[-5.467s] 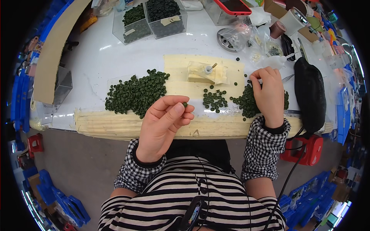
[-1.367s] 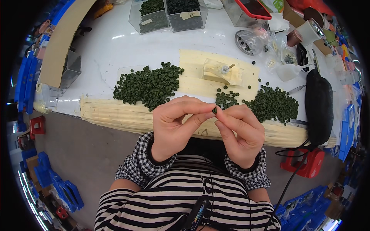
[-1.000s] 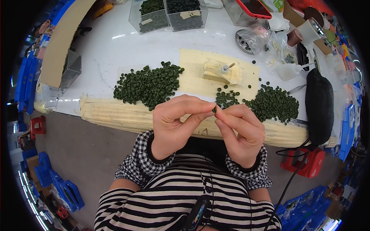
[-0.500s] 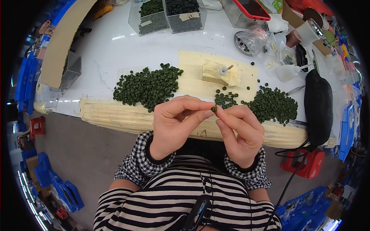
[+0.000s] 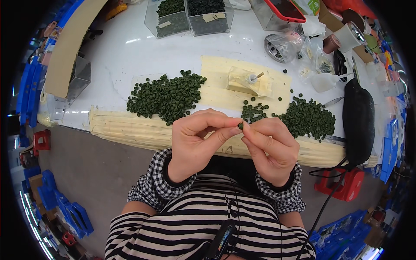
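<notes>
A small dark green button-like disc (image 5: 240,126) is pinched between the thumb and forefinger of my left hand (image 5: 196,141). From the other side, the curled fingers of my right hand (image 5: 274,149) meet it at the fingertips, its thumb a little lower. The fingertips cover most of the disc. Just beyond them lies a small cluster of like discs (image 5: 254,113). Larger heaps spread out on either side, a left pile (image 5: 167,97) and a right pile (image 5: 310,117).
Behind the cluster, a taped block (image 5: 242,81) carries a short upright peg. Clear bins of discs (image 5: 209,24) stand at the back. A red-framed phone (image 5: 286,9), plastic bags (image 5: 286,45) and a black padded object (image 5: 359,121) crowd the right. Cardboard (image 5: 73,47) stands left.
Both hands stay at nearly the same place with the disc between them. My right thumb has shifted slightly closer to the forefinger, and the disc appears a little turned.
</notes>
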A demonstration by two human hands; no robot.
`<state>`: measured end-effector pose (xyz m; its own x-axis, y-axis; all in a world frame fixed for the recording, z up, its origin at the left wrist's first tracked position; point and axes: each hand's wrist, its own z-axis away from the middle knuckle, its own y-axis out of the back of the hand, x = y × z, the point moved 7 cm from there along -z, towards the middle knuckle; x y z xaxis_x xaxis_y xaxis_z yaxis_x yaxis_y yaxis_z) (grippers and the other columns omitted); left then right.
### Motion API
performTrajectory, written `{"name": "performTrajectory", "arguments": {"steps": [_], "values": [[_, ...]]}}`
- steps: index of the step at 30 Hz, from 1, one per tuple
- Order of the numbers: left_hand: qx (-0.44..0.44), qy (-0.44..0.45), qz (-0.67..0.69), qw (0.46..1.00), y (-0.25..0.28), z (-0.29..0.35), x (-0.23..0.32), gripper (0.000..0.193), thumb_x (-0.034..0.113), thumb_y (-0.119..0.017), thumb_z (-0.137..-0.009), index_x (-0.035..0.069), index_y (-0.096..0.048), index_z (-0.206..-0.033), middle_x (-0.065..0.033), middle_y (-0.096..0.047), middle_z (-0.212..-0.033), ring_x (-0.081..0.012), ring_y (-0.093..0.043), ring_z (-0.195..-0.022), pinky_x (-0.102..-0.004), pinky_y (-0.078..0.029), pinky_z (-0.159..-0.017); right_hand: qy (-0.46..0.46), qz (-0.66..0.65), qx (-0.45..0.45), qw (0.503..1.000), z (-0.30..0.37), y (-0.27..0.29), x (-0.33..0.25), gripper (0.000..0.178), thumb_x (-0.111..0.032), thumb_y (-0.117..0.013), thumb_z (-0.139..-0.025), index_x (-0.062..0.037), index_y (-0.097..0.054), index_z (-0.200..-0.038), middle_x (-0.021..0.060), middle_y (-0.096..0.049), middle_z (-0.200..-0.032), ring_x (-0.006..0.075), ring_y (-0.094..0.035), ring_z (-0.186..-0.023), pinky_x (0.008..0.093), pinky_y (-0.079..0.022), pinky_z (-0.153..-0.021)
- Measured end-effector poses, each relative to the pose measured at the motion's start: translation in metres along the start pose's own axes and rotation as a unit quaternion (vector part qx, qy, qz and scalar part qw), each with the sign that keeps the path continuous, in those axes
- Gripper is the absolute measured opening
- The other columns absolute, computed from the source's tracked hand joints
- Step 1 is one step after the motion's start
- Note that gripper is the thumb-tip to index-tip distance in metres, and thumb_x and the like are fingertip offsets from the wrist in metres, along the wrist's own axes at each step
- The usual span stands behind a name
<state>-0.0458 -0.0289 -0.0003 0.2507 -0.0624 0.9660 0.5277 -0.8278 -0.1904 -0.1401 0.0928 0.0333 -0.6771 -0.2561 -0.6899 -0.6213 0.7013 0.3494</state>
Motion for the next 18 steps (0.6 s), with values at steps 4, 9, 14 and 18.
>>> {"name": "performTrajectory", "arguments": {"steps": [4,9,14,18], "values": [[-0.001,-0.002,0.005,1.0,0.0,0.0014,-0.0009,0.018,-0.009,-0.068,-0.083,-0.004,-0.071,-0.099,-0.0109,-0.07,-0.094,-0.0127,-0.065,-0.084,-0.0227,-0.051,-0.073,0.006,0.005,-0.016,1.0,-0.0018,0.0003,-0.0004,0.032,0.007,-0.075,-0.072,-0.0021,-0.073,-0.102,0.0061,-0.065,-0.085,0.0196,-0.062,-0.073,0.0298,-0.05,-0.063],[0.008,-0.01,-0.002,1.0,0.0,0.0019,-0.001,0.018,-0.009,-0.069,-0.082,-0.003,-0.071,-0.099,-0.0106,-0.07,-0.092,-0.0124,-0.064,-0.083,-0.0226,-0.05,-0.071,0.011,0.009,-0.017,1.0,-0.002,-0.0006,-0.0002,0.032,0.006,-0.075,-0.071,-0.0022,-0.073,-0.102,0.006,-0.065,-0.084,0.0198,-0.062,-0.073,0.0299,-0.05,-0.062],[0.011,-0.015,-0.014,1.0,0.0009,0.0023,-0.0016,0.018,-0.009,-0.069,-0.082,-0.003,-0.071,-0.099,-0.0105,-0.07,-0.092,-0.0126,-0.064,-0.083,-0.0226,-0.05,-0.071,0.011,0.008,-0.014,1.0,-0.0012,-0.0016,0.0008,0.032,0.006,-0.075,-0.071,-0.002,-0.073,-0.102,0.0062,-0.065,-0.085,0.0199,-0.062,-0.072,0.0299,-0.05,-0.062],[0.01,-0.013,-0.001,1.0,0.0011,0.0022,-0.0027,0.018,-0.009,-0.068,-0.083,-0.003,-0.071,-0.099,-0.0106,-0.07,-0.093,-0.0126,-0.064,-0.083,-0.0223,-0.05,-0.072,0.006,0.005,-0.016,1.0,-0.0013,-0.0019,0.001,0.032,0.006,-0.075,-0.071,-0.0018,-0.073,-0.102,0.0065,-0.065,-0.085,0.0196,-0.062,-0.072,0.0297,-0.05,-0.062]]}}
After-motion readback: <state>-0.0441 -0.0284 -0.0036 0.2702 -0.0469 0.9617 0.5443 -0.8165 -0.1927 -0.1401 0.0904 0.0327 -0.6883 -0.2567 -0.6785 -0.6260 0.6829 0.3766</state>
